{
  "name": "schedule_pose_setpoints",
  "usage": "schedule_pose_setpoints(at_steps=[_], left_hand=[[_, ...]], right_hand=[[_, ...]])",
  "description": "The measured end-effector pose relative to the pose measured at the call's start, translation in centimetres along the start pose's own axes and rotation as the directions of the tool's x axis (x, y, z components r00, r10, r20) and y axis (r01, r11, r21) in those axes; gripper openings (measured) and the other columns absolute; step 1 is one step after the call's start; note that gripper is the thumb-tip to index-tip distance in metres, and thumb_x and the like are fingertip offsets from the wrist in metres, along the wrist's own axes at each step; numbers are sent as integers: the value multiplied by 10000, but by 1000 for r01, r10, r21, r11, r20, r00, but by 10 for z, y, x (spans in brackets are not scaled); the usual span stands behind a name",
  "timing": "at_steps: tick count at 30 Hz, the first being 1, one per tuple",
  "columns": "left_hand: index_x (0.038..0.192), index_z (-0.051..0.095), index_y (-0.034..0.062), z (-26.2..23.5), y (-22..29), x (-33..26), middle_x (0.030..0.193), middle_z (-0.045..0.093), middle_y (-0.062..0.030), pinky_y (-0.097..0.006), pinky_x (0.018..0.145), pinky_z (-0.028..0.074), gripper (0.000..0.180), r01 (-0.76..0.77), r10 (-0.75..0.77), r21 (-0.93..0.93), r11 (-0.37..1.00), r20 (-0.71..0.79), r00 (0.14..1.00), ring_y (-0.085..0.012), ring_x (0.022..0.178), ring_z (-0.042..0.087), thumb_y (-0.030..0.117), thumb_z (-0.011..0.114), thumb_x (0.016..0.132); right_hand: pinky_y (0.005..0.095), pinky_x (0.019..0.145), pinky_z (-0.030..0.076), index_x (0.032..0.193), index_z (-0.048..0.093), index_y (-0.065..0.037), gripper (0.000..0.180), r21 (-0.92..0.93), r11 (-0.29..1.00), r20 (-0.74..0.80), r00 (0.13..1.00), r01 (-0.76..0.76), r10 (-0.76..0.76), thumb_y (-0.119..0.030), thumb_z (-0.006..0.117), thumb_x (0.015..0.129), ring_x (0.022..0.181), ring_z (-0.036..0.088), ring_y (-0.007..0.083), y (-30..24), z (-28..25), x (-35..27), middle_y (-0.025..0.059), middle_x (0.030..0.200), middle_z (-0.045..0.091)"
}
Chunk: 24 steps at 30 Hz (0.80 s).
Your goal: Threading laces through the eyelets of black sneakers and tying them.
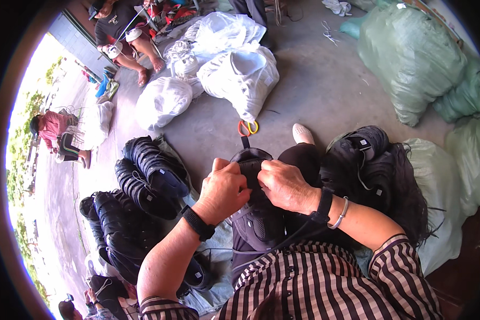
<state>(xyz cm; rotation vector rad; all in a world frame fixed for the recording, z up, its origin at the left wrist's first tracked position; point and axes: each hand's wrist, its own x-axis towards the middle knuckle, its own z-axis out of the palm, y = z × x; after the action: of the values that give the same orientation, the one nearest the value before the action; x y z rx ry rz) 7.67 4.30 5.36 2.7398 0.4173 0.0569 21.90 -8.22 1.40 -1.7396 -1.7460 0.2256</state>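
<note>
A black shoe (258, 226) lies over my lap, its toe toward me and a pull tab (245, 142) standing out at the far end. Both hands are closed at its opening, a small gap between them. My left hand (222, 185) grips the left side with curled fingers. On the right side, my right hand (287, 184) pinches the edge. Whether a lace is also in the fingers is hidden. A thin dark cord (298, 233) slants across below the shoe. Scissor handles, orange and yellow (248, 127), show just beyond the shoe.
Black shoes (153, 173) are piled on a sheet at my left, and more black shoes (365, 165) at my right. White bags (240, 74) stand ahead; large green sacks (410, 58) fill the far right. A seated person (120, 34) is at the far left, another (56, 130) farther out.
</note>
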Motion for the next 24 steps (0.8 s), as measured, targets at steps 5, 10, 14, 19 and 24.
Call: schedule_pose_setpoints(at_steps=[5,10,14,19,24], left_hand=[[673,641,92,3,-5,-3,841,558,-38,-379,731,498,109,25,-25,-47,999,-11,1000,-291,975,482,179,705,669],[688,649,90,2,-1,-1,871,560,-39,-384,744,505,105,25,-25,-43,999,1,1000,-288,998,478,186,689,676],[699,654,92,2,-4,-4,873,555,-38,-377,752,500,95,25,-26,-47,999,-21,999,-294,1004,474,168,700,667],[704,658,94,1,-4,-6,893,556,-41,-380,757,499,89,39,-39,-70,997,3,999,-296,1014,472,161,698,662],[706,658,93,1,-2,-2,895,557,-47,-384,770,493,94,18,-18,-49,999,12,1000,-299,1016,472,161,700,655]], right_hand=[[410,800,438,728,577,-60,89,-81,997,16,1000,-1,2,-57,662,702,907,541,282,-2,-17,2,93,924,537],[418,964,357,728,579,-74,122,-12,1000,-86,996,-4,3,-29,676,669,1192,455,309,12,-4,-6,99,1223,537],[421,979,359,716,565,-71,118,76,997,-116,993,19,-10,-18,665,685,1197,466,294,10,11,-4,123,1272,516],[418,970,369,710,550,-58,122,129,992,-19,1000,-3,6,-17,662,686,1164,480,308,9,5,-8,150,1270,513],[422,955,384,720,558,-38,119,72,995,-143,986,-72,81,4,658,672,1104,504,338,3,12,-8,175,1248,517]])
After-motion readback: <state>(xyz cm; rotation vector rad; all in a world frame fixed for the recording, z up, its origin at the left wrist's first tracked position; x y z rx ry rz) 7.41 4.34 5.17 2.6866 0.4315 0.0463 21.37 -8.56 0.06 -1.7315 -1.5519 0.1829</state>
